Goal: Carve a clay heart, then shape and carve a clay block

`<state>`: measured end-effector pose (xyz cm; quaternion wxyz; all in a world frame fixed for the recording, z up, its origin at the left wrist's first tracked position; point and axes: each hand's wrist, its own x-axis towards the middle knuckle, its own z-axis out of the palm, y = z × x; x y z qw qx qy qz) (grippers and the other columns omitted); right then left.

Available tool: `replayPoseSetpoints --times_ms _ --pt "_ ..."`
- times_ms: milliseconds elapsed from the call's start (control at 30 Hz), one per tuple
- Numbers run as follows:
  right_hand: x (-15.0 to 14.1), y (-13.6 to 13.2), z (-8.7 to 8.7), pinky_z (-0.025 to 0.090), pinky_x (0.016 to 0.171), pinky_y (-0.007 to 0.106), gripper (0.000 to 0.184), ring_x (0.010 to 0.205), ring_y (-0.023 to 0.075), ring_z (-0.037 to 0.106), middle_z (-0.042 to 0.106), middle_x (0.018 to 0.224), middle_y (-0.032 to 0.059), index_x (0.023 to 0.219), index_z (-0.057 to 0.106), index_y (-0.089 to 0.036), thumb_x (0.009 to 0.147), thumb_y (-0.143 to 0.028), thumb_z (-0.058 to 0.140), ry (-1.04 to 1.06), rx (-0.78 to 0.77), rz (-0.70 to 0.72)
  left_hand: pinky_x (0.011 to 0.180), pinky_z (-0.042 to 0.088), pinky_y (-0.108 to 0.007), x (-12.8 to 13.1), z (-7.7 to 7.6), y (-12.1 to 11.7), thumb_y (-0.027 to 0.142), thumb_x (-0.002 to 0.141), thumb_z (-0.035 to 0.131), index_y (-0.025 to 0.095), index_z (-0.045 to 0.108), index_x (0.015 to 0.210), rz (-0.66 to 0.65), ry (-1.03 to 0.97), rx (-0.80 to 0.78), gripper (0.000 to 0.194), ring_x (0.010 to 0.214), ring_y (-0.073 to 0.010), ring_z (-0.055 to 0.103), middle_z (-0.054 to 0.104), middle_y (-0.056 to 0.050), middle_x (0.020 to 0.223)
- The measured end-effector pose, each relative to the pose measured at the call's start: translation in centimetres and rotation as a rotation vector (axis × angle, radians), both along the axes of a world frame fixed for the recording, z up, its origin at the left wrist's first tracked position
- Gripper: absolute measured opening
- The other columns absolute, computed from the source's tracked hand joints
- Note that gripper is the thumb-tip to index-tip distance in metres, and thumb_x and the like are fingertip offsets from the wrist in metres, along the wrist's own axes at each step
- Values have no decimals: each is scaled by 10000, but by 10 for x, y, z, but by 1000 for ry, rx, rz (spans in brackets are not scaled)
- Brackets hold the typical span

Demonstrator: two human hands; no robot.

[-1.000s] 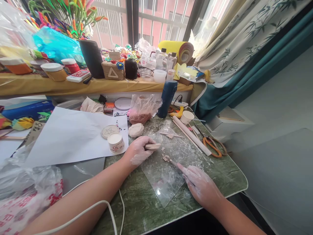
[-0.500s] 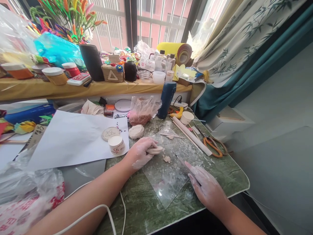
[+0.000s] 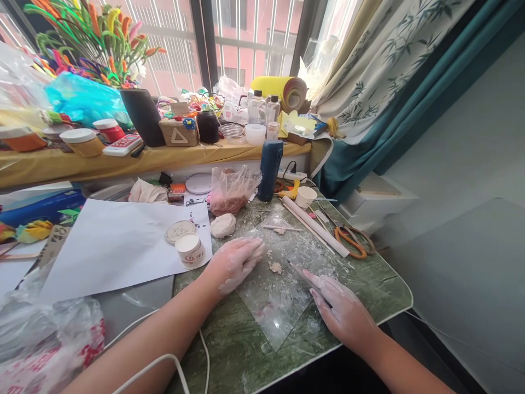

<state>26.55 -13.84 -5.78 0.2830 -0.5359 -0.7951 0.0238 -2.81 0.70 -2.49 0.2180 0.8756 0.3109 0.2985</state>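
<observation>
My left hand [image 3: 240, 264], dusted white, is closed palm-down at the left edge of a clear plastic sheet [image 3: 273, 325]. Its fingers hide the flat clay piece that showed in its grip a moment ago. Over the sheet's right side, my right hand [image 3: 342, 301] is closed around a thin, knife-like tool [image 3: 301, 272] with its dark tip pointing forward and left. Between the hands lie clay scraps [image 3: 275, 267]. A pale clay lump [image 3: 222, 225] sits beyond my left hand. A thin white stick [image 3: 283, 227] rests on the far part of the sheet.
Left of the hands stand a white tub [image 3: 190, 250] and a round disc with a star [image 3: 180, 232] on white paper [image 3: 110, 246]. Behind are bagged brown clay [image 3: 232, 197] and a blue bottle [image 3: 269, 172]. A white roller [image 3: 315, 225] and orange-handled scissors [image 3: 350, 242] lie right.
My left hand has turned over so its back faces up, covering the flat clay piece. My right hand keeps the tool nearly in place. The whole view has shifted slightly.
</observation>
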Motion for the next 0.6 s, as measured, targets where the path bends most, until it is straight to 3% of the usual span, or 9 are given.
replayPoseSetpoints --times_ms 167,300,600 --pt "0 -1 0 598 1022 412 447 1217 255 697 714 1355 58 1459 568 -222 1018 -229 496 4 -28 -16 1062 522 -422 -3 3 0 409 975 595 285 628 1415 218 -83 -154 458 1174 -279 685 730 -75 1299" --pt "0 -2 1 606 1012 403 454 1229 255 693 712 1358 53 1464 570 -243 1014 -242 503 15 -51 -32 1125 482 -392 -3 3 -2 440 989 566 264 574 1470 292 -227 -288 512 1267 -262 653 711 -57 1354" --pt "-2 -1 2 613 1008 415 429 1212 259 705 726 1334 66 1435 593 -225 1019 -249 491 14 -46 -33 1252 301 -447 1 -2 6 547 890 686 243 680 1365 384 -574 -560 563 1437 -311 493 667 -73 1419"
